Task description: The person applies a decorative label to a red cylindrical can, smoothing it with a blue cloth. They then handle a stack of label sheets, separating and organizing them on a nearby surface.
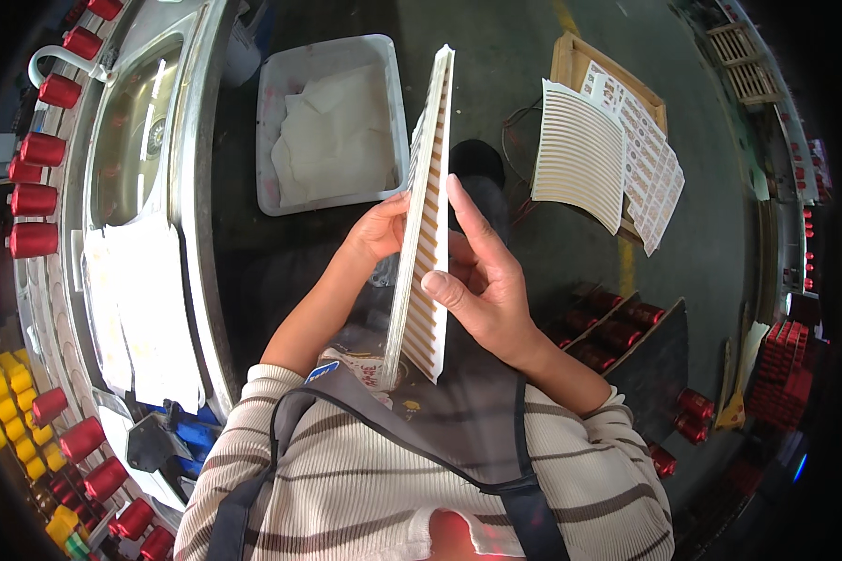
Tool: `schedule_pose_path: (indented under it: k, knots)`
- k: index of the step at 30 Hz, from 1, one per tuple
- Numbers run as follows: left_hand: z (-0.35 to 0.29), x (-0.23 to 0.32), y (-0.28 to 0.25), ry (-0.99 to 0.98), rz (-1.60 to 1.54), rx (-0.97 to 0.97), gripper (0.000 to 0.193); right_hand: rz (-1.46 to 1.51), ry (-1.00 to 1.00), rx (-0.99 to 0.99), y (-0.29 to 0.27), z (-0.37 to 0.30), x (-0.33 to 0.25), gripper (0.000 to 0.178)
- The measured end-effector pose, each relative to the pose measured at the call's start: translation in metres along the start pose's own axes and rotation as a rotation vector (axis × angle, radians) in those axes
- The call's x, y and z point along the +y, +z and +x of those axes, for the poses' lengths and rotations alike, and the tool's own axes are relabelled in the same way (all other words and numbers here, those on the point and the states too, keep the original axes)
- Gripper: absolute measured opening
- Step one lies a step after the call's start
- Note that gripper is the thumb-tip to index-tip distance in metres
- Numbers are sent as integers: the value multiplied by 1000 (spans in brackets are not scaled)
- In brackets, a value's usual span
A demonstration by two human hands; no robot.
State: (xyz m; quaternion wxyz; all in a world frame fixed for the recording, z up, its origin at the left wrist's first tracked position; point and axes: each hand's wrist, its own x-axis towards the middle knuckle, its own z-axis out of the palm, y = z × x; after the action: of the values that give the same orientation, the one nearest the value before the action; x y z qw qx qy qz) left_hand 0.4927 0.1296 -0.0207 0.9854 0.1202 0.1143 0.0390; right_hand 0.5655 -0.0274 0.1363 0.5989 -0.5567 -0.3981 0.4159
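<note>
Metal sink point(122, 166), curved tap point(82, 64) and red cylinders point(34, 200) at left, slatted wooden pallet point(742, 62) at upper right.

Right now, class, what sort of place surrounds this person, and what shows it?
Probably a workshop or factory, judging by the red cylinders, metal sink and striped sheets in hand.

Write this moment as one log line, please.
Left hand: holding striped sheets | right hand: touching sheets | tub: ahead, white material inside
</note>
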Motion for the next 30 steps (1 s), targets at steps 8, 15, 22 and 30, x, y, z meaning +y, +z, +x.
schedule_pose_path:
  k: [8,15,22,30]
  knots:
    - [19,-3,-41,-16,-88,-17,40,132,3,58,3,2,-3,72]
    - [23,3,-39,-3,-74,-46,46,-64,-136,16,-6,5,-4,75]
    - [31,11,-43,73,-87,-85,52,123,-24,127,-1,-1,-13,69]
    - [30,17,-53,139,-93,-53,52,103,-48,122,-6,-1,-15,68]
